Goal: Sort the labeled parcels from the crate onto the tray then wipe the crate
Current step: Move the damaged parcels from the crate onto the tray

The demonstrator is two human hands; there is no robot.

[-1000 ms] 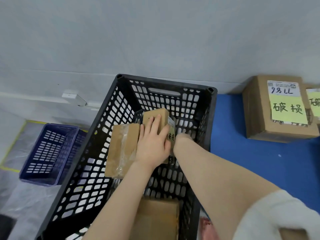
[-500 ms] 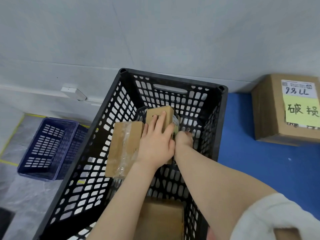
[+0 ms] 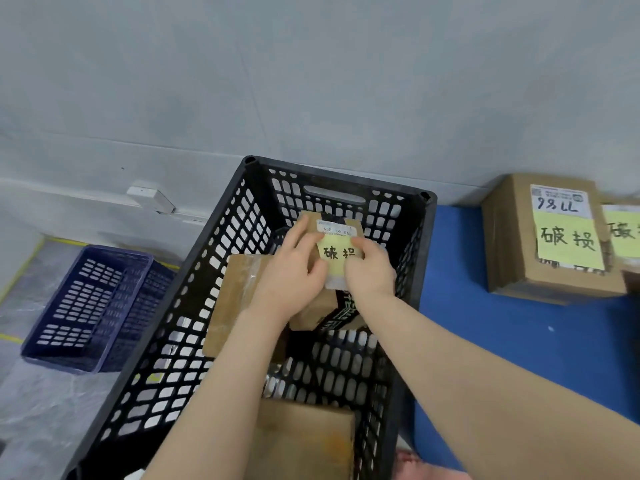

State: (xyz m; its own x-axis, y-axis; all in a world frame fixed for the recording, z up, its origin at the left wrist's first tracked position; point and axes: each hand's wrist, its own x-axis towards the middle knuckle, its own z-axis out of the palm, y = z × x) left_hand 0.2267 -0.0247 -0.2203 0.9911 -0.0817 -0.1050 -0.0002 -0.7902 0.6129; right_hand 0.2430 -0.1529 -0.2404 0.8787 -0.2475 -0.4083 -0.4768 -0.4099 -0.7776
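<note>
A black slotted crate (image 3: 221, 258) stands against the wall. Inside it, my left hand (image 3: 294, 271) and my right hand (image 3: 370, 271) grip a small cardboard parcel (image 3: 337, 251) from both sides, its white label and yellow handwritten note facing up. A plain taped parcel (image 3: 232, 303) lies to its left in the crate, and another brown parcel (image 3: 304, 441) lies at the near end. To the right of the crate is the blue tray surface (image 3: 485, 341).
Two labeled cardboard boxes, one large (image 3: 540, 237) and one cut off by the edge (image 3: 627, 237), sit on the blue surface at the right. A dark blue basket (image 3: 93, 306) stands on the plastic-covered floor at the left. The grey wall runs behind everything.
The small parcel has been turned and raised between both hands, so its labeled face now points up. The view has shifted slightly.
</note>
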